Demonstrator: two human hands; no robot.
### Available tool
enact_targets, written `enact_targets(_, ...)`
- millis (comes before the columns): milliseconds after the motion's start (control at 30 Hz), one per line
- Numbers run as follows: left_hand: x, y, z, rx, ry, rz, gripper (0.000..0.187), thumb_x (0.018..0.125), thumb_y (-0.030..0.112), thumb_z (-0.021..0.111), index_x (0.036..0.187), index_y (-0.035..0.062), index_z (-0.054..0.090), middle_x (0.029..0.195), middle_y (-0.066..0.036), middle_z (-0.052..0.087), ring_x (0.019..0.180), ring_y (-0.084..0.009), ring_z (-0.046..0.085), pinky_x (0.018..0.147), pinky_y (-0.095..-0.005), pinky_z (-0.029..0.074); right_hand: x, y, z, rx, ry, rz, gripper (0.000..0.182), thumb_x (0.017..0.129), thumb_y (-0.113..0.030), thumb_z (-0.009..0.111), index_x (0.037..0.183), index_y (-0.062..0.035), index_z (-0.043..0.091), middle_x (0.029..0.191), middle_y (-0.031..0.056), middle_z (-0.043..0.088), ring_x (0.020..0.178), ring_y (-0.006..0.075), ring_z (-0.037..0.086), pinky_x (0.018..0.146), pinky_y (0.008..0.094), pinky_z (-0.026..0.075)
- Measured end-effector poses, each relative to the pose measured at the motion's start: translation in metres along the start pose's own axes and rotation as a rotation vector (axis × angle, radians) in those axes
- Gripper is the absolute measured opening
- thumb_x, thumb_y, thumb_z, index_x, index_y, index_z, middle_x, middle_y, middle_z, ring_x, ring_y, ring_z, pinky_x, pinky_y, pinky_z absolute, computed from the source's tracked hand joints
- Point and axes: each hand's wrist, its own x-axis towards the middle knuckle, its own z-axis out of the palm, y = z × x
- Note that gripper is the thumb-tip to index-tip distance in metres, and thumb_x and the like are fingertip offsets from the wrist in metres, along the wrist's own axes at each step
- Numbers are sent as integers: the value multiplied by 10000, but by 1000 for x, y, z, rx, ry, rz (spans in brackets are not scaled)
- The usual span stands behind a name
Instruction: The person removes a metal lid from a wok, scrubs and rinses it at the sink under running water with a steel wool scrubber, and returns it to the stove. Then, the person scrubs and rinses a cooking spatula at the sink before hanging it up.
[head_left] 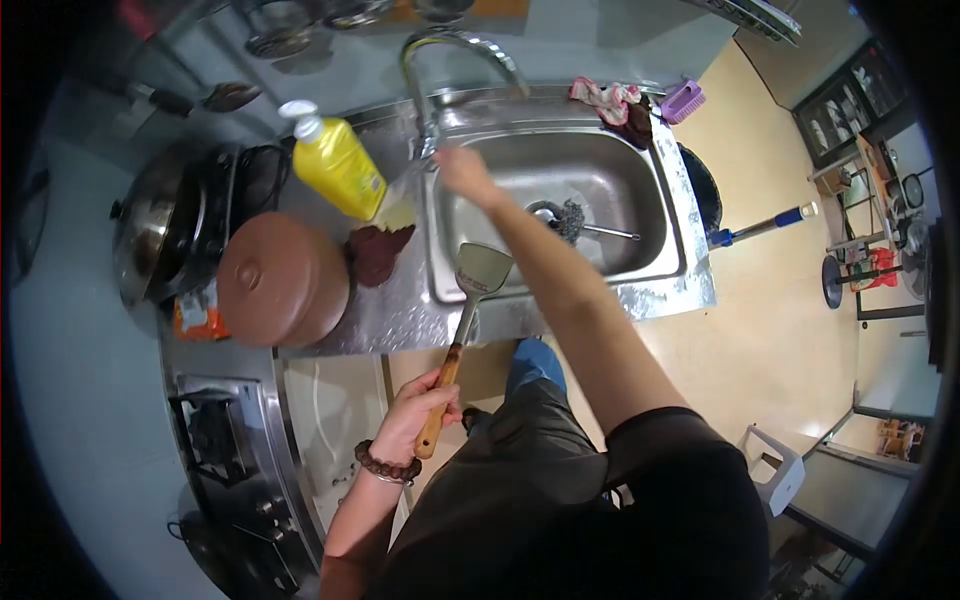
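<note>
My left hand [420, 418] is closed round the wooden handle of a metal spatula [482, 268], its flat blade pointing up at the sink's near left corner. A beaded bracelet is on that wrist. My right arm stretches over the steel sink [620, 190], and my right hand [465, 172] is at the base of the curved faucet [425, 110]; its fingers are blurred. Inside the basin, a dark scouring pad [570, 220] lies by the drain with a thin metal rod [612, 233]. No water stream can be made out.
Left of the sink stand a yellow pump bottle [340, 170], a dark red cloth [378, 254] and a brown lidded pot [285, 285]. Cloths [608, 100] and a purple brush [683, 101] lie at the back right corner. A stove [225, 430] is at the lower left.
</note>
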Motion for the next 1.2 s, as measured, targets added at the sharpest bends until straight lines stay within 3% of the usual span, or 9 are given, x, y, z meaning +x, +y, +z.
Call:
enact_targets(167,78,31,34,10,52,-64,200,818,129,520,994,44,475,704,4,476,483,-57,433,420,-177,331,-34,8,-27,430,-143,104,187,814,-175,474,763,-54,608,728,187,576,795,375,556,693,428,448)
enact_targets(233,108,42,44,-8,44,-82,216,818,130,517,1011,51,461,732,4,473,497,-55,436,414,-179,324,-71,79,-16,70,-358,224,183,802,-207,518,764,-66,628,755,163,584,787,366,571,711,414,457)
enact_targets(367,147,56,52,-96,81,-101,77,822,109,518,874,56,496,705,-12,471,505,-104,473,440,-199,354,-149,137,-41,-314,-344,1063,771,690,-406,673,1296,-137,280,1210,176,372,1154,354,342,805,527,401)
enact_targets(667,166,61,38,-36,203,-142,113,822,155,537,894,70,518,721,-20,501,512,-120,530,436,-200,413,-168,189,-42,-678,-601,746,467,838,-224,457,1283,-155,333,1018,148,571,986,320,503,857,625,268)
enact_targets(800,163,66,15,15,242,-160,202,815,135,546,1000,59,517,729,-29,513,509,-113,500,432,-180,391,-173,175,-82,-529,-841,661,918,674,-305,690,1351,-86,110,1037,162,571,923,278,572,780,555,386)
enact_targets(867,160,69,3,-1,213,-137,210,812,137,552,1003,57,517,732,-29,517,506,-115,502,429,-181,391,-165,169,-115,157,-904,1113,1055,638,-343,727,1347,-62,-2,845,152,622,728,293,622,673,453,479)
enact_targets(1000,156,70,-10,35,220,-110,217,813,144,550,1009,55,515,741,-29,525,520,-108,511,422,-179,389,-172,187,-134,-295,-657,592,557,737,-191,631,1215,-37,392,876,216,603,785,367,593,674,423,482)
enact_targets(1133,158,77,-9,37,198,-114,206,815,145,549,997,58,511,739,-35,529,517,-115,514,419,-190,401,-137,126,-165,-330,-101,727,270,782,-152,540,1014,-13,528,876,239,587,824,378,584,715,425,483)
enact_targets(1200,154,68,-10,39,168,-128,199,815,147,550,989,59,510,738,-38,531,517,-119,516,418,-196,406,-176,176,-146,-539,-825,549,224,845,-151,463,979,22,513,763,160,592,654,296,601,542,388,474)
